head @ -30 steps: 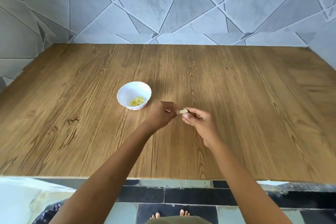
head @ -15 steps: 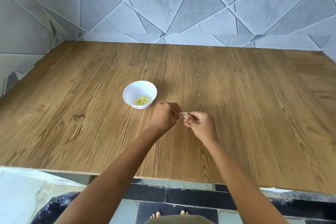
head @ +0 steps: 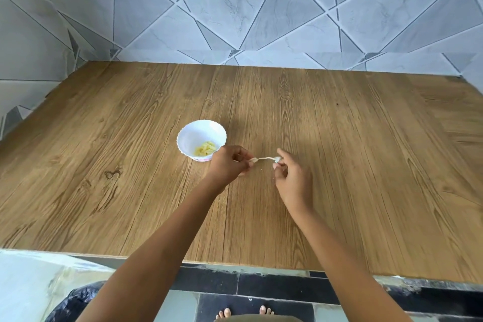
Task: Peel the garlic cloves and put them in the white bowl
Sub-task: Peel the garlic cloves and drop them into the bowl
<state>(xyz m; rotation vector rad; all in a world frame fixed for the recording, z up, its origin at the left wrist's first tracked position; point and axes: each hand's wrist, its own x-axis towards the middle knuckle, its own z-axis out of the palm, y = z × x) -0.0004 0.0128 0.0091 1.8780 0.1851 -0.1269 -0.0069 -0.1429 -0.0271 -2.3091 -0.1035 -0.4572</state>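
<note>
Left hand: reaching over the wooden table, fingers curled inward, thumb and fingertips pinched on the left end of a thin pale strip of garlic skin; knuckles sit just beside the near right side of the white bowl, though whether they touch it cannot be told. Right hand: held a little to the right of the left hand, index finger extended forward and free, thumb and another finger closed on a small whitish garlic clove at the right end of the strip. Garlic skin: stretched roughly level between the two hands, above the table surface, one end in each grip; whether it remains attached to the clove is too small to tell. White bowl: scalloped rim, coloured band near the base, standing upright on the table left of centre; contains a small heap of yellowish peeled cloves lying against its near inner side. Wooden table: brown board with marked grain, butted against a tiled wall at the far and left edges; a few tiny pale specks lie on it under the right hand. Tiled wall: grey marbled tiles cut in angled shapes with dark joints. Bare toes: visible at the bottom edge on a dark-and-light tiled floor, below the table's near edge.
</note>
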